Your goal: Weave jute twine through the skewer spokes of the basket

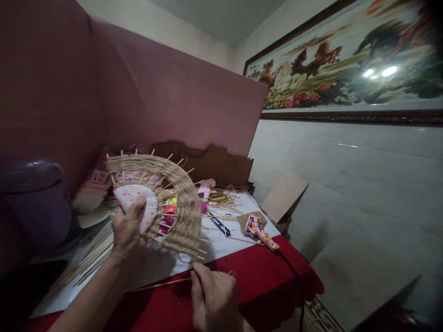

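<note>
My left hand (129, 228) is closed around the inner part of a half-round woven fan (188, 203), thumb pressed on its white cloth centre with coloured dots. Thin wooden sticks radiate from that centre through a wide outer band of brown twine, their tips poking past the rim. At the fan's lower right end, my right hand (214, 295) is closed in a pinch. A loose strand of twine (183, 259) hangs from the band and runs to its fingertips. Behind the right fingers lies a thin stick (159, 285), near the table's front.
Many loose sticks (95, 258) lie on the white sheet at left. A blue utility knife (219, 225) and a flower-patterned glue gun (261, 233), its black cord over the red cloth (290, 263), are to the right. Cardboard (214, 163) and pink panels (180, 87) stand behind.
</note>
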{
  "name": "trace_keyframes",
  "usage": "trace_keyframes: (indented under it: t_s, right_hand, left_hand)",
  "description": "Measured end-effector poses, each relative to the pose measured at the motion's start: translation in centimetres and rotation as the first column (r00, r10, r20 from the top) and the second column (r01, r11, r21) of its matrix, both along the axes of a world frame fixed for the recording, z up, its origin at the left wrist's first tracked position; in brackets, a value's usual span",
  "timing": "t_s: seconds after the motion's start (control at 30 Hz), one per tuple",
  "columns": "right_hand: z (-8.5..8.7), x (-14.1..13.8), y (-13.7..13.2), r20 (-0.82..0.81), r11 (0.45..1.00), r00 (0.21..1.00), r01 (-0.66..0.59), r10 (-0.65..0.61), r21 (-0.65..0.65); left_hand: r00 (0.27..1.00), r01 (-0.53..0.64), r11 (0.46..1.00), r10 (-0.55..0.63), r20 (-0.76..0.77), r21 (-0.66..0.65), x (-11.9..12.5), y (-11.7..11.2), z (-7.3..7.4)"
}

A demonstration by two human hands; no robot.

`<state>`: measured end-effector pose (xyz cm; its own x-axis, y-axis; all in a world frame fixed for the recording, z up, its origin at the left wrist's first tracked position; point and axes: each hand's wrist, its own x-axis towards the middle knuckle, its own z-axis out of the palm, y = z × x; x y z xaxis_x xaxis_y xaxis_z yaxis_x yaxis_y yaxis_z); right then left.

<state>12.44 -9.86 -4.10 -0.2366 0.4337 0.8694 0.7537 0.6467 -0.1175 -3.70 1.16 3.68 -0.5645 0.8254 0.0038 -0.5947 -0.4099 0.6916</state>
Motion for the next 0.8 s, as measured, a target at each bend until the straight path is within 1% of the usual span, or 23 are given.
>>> trace_keyframes:
  t_s: [0.1, 0.2, 0.27, 0.37, 0.47, 0.57, 0.8]
  right_hand:
    - [-0.2, -0.4, 0.1, -0.019, 1.000, 1.000, 0.005, -0.005, 0.005]
    - [-0.2, -0.5, 0.3, -0.037, 1.000, 0.999, 0.004, -0.004, 0.004]
    - [-0.2, -0.6, 0.4, -0.063, 1.000, 0.998, 0.029, -0.029, 0.003]
    - [-0.5, -0.6, 0.4, -0.116, 0.997, 0.990, 0.080, -0.080, 0.000]
    - [-1.0, -0.8, 0.4, -0.155, 0.995, 0.983, 0.102, -0.100, -0.001]
    - [-1.3, -1.1, 0.4, -0.150, 0.993, 0.983, 0.110, -0.104, 0.033]
    - [-1.3, -1.6, 0.9, -0.114, 0.986, 0.985, 0.139, -0.128, 0.097]
  left_hand:
    - [0.999, -0.022, 1.000, 0.022, 0.022, -0.019, 0.0, 0.0, 0.0]
    - [1.000, -0.007, 1.000, 0.007, 0.014, 0.003, -0.2, 0.2, -0.2]
    - [1.000, -0.018, 1.000, 0.018, 0.002, 0.016, -0.4, 0.4, -0.4]
    - [0.998, -0.058, 0.998, 0.058, 0.006, -0.004, -0.6, 0.6, -0.5]
    - [0.998, -0.060, 0.998, 0.060, 0.004, -0.006, -0.6, 0.6, -0.4]
    - [0.998, -0.065, 0.998, 0.065, -0.001, 0.009, -0.5, 0.5, -0.4]
    - [0.998, -0.057, 0.998, 0.057, 0.002, 0.038, -0.3, 0.3, -0.5]
